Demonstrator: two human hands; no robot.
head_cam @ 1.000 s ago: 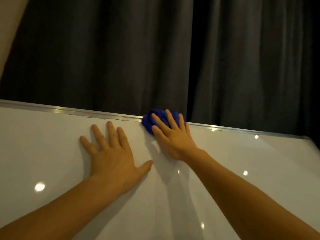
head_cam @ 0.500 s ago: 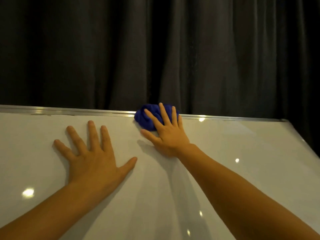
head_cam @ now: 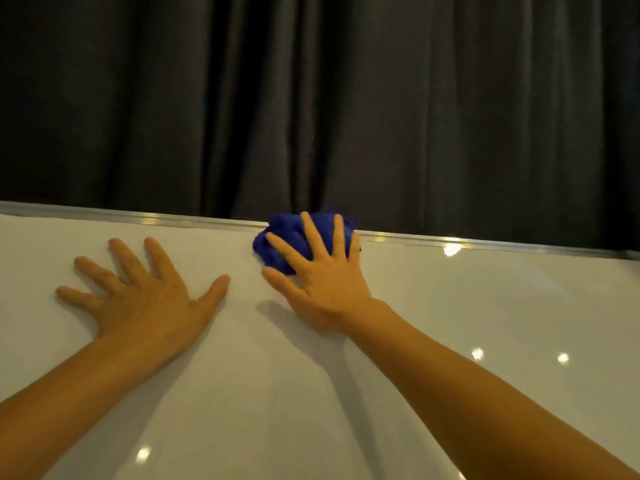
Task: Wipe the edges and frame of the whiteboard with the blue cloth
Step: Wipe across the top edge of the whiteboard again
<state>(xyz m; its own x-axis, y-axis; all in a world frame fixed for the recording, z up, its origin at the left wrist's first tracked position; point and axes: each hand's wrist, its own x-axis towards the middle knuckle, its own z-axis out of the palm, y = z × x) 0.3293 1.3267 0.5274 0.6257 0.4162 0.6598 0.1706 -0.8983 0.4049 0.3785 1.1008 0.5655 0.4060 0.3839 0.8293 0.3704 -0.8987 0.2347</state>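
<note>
The glossy whiteboard [head_cam: 450, 306] fills the lower half of the view, and its silver metal frame [head_cam: 156, 219] runs along the top edge. A bunched blue cloth [head_cam: 280, 237] sits on that top frame near the middle. My right hand [head_cam: 322, 271] presses flat on the cloth with spread fingers, covering its right part. My left hand [head_cam: 145, 296] lies flat and spread on the board surface to the left, holding nothing, a short gap below the frame.
Dark grey curtains [head_cam: 346, 98] hang close behind the board's top edge. Ceiling light reflections dot the board. The board's upper right corner [head_cam: 630, 254] lies at the right border of the view.
The view has shifted left, so the board's right corner now sits at the image border. My right hand with the cloth has slid a little right along the top frame; the left hand stays flat.
</note>
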